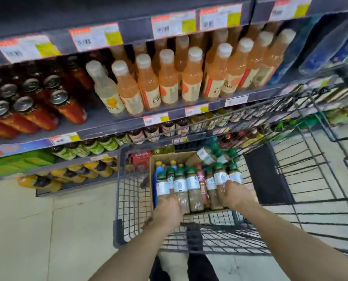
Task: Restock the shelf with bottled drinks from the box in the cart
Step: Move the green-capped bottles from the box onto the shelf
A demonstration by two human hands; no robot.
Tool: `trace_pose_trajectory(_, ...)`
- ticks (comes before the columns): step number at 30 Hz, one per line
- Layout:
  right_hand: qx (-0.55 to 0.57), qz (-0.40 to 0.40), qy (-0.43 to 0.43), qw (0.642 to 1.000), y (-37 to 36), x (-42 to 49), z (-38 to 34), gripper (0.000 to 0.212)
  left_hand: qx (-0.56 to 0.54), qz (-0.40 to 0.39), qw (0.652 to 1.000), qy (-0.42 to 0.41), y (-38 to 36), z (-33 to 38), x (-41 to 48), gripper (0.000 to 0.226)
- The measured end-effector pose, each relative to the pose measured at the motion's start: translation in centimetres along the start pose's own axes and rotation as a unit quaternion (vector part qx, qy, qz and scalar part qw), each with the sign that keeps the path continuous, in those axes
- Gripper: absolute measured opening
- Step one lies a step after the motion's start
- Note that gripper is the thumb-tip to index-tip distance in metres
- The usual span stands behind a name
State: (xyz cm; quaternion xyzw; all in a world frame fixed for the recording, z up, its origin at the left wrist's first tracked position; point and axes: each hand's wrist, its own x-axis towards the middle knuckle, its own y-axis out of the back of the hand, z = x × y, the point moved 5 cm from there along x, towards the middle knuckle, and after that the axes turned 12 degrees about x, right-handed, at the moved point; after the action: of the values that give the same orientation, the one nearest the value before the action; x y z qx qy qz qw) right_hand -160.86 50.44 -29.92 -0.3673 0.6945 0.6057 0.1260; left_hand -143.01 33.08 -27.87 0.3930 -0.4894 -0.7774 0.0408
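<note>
A cardboard box (170,157) sits in the wire cart (128,191) and holds several green-capped bottles (194,185) of brownish drink with white labels. My left hand (168,207) reaches into the box's near left side, fingers curled around the base of a green-capped bottle (163,185). At the near right side my right hand (236,194) has its fingers over the lower part of another green-capped bottle (221,179). The shelf (100,122) in front carries peach-coloured bottles (169,82) and red bottles (67,106).
Lower shelves hold green-labelled and yellow bottles (84,149). A blue bottle with a yellow cap (159,169) and a pink bottle (201,179) also stand in the box. The cart's folded child seat (266,175) is at the right. Tiled floor (47,230) lies left.
</note>
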Motion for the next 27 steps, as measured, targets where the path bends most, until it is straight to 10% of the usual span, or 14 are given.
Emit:
trace_pose_trajectory(14,0.159,-0.006,-0.122,0.980,-4.3,4.1,2.2,0.051,-0.078,-0.034,0.981,0.177,-5.0,1.0,5.4,0.047)
trace_pose_trajectory(27,0.273,0.093,-0.005,0.957,-0.1,-1.7,-3.5,0.039,-0.262,0.028,0.960,0.097,2.0,0.0,0.7,0.039)
